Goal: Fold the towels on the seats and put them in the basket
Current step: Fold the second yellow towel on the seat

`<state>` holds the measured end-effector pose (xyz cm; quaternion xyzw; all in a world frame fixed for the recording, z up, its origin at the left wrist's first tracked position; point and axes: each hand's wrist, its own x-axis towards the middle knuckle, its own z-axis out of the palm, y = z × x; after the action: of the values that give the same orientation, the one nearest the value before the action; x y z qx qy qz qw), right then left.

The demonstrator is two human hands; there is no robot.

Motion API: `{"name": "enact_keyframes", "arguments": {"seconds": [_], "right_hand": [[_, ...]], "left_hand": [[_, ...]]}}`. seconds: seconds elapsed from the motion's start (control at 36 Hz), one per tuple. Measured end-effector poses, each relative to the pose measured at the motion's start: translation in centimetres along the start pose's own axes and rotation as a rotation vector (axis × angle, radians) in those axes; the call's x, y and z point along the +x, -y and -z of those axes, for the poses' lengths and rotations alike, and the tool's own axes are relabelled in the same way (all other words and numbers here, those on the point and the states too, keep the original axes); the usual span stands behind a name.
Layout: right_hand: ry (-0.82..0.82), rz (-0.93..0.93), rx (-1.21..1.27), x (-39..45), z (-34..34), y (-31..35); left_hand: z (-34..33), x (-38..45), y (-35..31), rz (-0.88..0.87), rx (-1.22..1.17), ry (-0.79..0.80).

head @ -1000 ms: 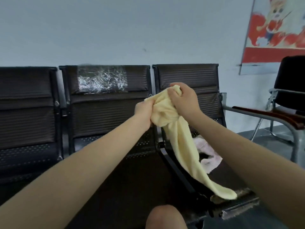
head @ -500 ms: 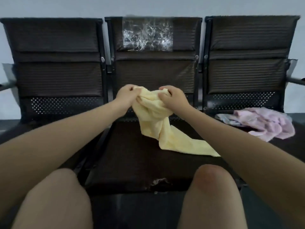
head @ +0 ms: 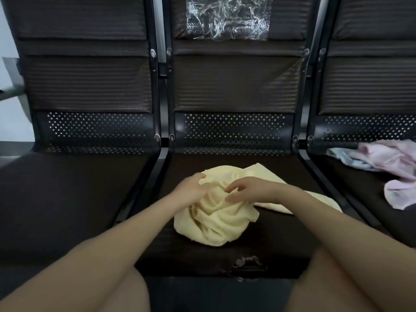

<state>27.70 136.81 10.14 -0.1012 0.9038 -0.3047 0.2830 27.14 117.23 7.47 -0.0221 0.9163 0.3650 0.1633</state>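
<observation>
A yellow towel (head: 216, 219) lies bunched in a heap on the middle seat (head: 281, 244) of a row of dark seats, one flat end trailing off toward the right. The left hand (head: 191, 190) rests on the heap's upper left, fingers bent over the cloth, though whether it grips is unclear. The right hand (head: 249, 191) sits on the heap's top, fingers loosely curled and touching the folds, thumb along the cloth. On the right seat (head: 360, 199) lies a crumpled pink towel (head: 391, 163). Clear plastic (head: 227, 18) is stuck to the middle backrest.
</observation>
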Motion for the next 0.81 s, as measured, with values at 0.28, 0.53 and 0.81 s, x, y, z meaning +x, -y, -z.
{"name": "enact_keyframes", "arguments": {"seconds": [0.28, 0.53, 0.81], "right_hand": [[-0.475, -0.233, 0.09, 1.2, 2.6, -4.3], [-0.412, -0.56, -0.046, 0.8, 2.5, -7.3], [-0.483, -0.261, 0.175, -0.3, 2.4, -5.7]], "left_hand": [[0.2, 2.4, 3.2, 0.088, -0.033, -0.15], [-0.1, 0.8, 0.9, 0.096, -0.409, -0.038], [7.3, -3.4, 0.0, 0.025, -1.026, -0.341]]}}
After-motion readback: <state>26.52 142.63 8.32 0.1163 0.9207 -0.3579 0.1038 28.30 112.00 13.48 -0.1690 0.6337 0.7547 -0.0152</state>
